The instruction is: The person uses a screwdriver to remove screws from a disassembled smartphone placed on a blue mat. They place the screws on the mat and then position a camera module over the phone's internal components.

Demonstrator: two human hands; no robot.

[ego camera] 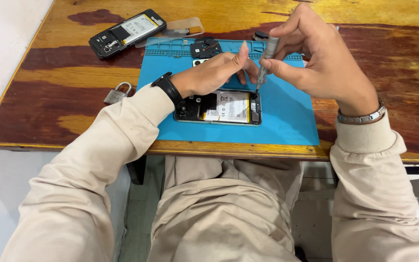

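Note:
An opened phone (219,107) with its back off and a white battery showing lies on a blue work mat (287,121). My left hand (214,73) rests on the phone's far edge, steadying it, a black band on the wrist. My right hand (316,58) pinches a slim grey screwdriver (266,58), held nearly upright. Its tip touches the phone's right end near the upper corner.
A second opened phone (126,32) lies at the back left with a clear cover (185,25) beside it. A black phone part (205,47) sits on the mat's far edge. A metal padlock (118,93) lies left of the mat on the wooden table (64,68).

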